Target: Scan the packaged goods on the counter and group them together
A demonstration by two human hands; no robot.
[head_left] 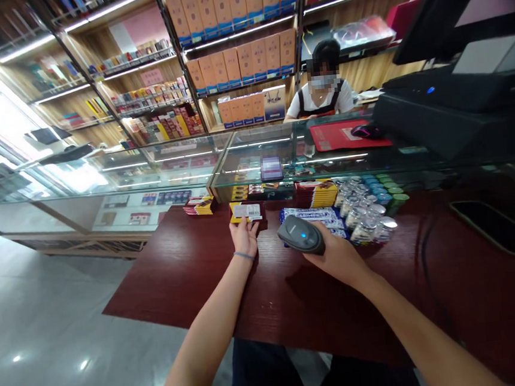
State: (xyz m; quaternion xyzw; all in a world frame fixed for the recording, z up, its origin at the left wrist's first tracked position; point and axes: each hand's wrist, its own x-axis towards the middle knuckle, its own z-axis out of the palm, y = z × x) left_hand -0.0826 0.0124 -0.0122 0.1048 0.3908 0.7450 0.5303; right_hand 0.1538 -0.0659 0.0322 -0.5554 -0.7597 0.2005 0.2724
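My right hand [332,252] is wrapped round the handle of a dark grey barcode scanner [301,235] with a blue light on top. In my left hand [245,237] is a flat yellow and dark red packet [236,211], its white barcode label turned up towards me. The scanner's head points left, towards the packet, with a gap between them. Blue and white packets [316,214] lie partly behind the scanner. Left of my left hand sits a stack of yellow and red packets [199,206]; a similar stack [316,194] stands to the right.
Clear jars with silver lids [368,216] and green and blue cans [388,196] stand on the dark red table [178,266]. A phone [504,225] lies at the right. Behind runs a glass counter [160,165] with a red mat [338,136]; a masked person [321,94] is beyond it.
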